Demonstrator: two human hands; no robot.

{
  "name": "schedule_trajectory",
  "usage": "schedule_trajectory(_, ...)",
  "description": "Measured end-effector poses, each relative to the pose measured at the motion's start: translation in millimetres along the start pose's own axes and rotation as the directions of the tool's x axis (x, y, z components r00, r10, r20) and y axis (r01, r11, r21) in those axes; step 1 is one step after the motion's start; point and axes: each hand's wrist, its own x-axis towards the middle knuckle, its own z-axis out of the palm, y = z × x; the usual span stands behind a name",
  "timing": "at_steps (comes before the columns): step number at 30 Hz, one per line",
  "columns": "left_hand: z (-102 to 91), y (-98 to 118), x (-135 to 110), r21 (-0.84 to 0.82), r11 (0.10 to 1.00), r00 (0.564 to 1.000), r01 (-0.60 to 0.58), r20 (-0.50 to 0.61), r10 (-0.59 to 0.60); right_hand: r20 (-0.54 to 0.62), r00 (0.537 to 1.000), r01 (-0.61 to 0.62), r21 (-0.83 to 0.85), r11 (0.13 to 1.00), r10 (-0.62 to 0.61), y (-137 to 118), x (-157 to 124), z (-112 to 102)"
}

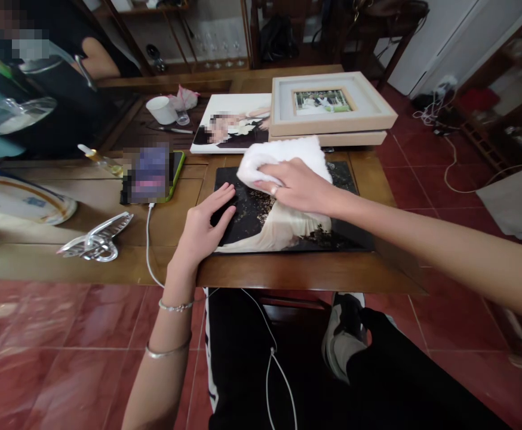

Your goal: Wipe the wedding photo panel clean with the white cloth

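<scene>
A dark photo panel [283, 230] showing a pale gown lies flat near the front edge of the wooden table. My right hand [299, 188] is closed on a folded white towel [303, 149], which rests over the panel's upper part and hides some of it. At the panel's left edge lies my left hand [207, 221], fingers stretched out and holding nothing. Just behind the towel are a white-edged photo panel [205, 146] and a light wooden picture frame [332, 125], the frame sitting on another pale frame.
Left of my hands are a phone [149, 179] in a green case with a white cable [148, 245], a clear hair claw clip [97, 239] and a dropper bottle [102, 161]. A white cup [161, 110] stands farther back. Another person's arm [100, 60] shows at upper left.
</scene>
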Motion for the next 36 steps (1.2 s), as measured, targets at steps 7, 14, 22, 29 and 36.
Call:
schedule_trajectory(7,-0.2,-2.2,-0.1,0.013,0.999,0.999,0.044,0.009,-0.044,0.125,0.988,0.09,-0.029,0.996,-0.085,-35.1,62.2,14.4)
schedule_trajectory(14,-0.3,-2.7,0.3,0.002,0.999,0.999,0.037,-0.003,-0.037,0.101,0.994,0.067,-0.155,0.986,-0.052,-9.5,37.6,12.4)
schedule_trajectory(22,-1.1,0.1,0.4,-0.01,1.0,1.0,0.02,0.011,-0.02,-0.001,1.0,-0.027,-0.252,0.967,0.028,55.3,-38.5,-15.3)
schedule_trajectory(29,-1.0,-1.7,-0.1,-0.021,1.0,1.0,0.007,-0.003,-0.007,-0.013,0.992,-0.12,-0.343,0.931,0.123,85.3,-77.4,-34.1)
schedule_trajectory(36,-0.5,-1.0,0.0,-0.018,1.0,1.0,0.014,-0.007,-0.014,-0.093,0.996,-0.013,-0.272,0.962,-0.013,42.6,-123.7,-9.7)
